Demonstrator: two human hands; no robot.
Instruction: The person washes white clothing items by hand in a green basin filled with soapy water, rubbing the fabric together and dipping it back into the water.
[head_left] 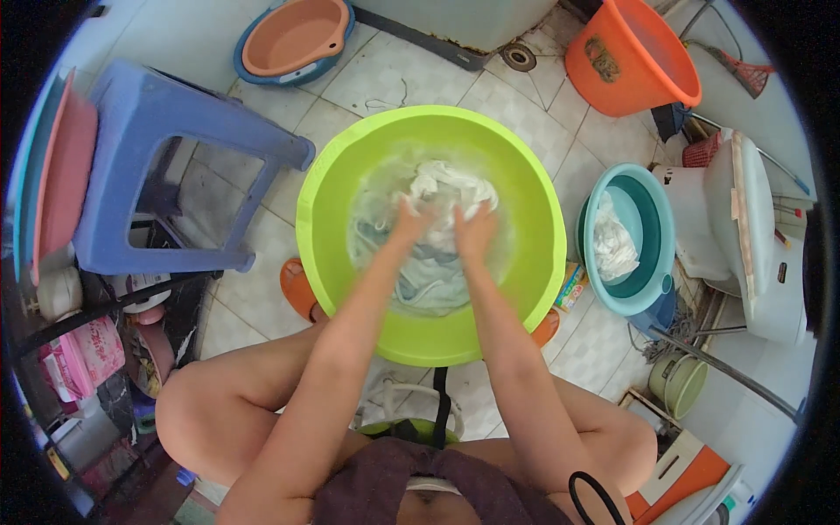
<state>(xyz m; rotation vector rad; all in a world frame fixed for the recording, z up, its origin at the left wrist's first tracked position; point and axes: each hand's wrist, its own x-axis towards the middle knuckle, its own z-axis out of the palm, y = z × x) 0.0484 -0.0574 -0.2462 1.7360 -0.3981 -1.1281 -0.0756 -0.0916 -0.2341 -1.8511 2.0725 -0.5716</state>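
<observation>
A large lime-green basin stands on the floor in front of me, with cloudy water in it. A bunched white cloth rises above the water, and pale blue-grey fabric lies soaked nearer to me. Both arms reach down into the basin. My left hand, slightly smeared by motion, presses at the left side of the white cloth, its fingers partly hidden by cloth and water. At the cloth's right side, my right hand is closed on the fabric.
To the right, a teal basin holds another white cloth. An orange bucket stands at the far right, near a toilet. A blue plastic stool is on the left. Nested basins lie at the back.
</observation>
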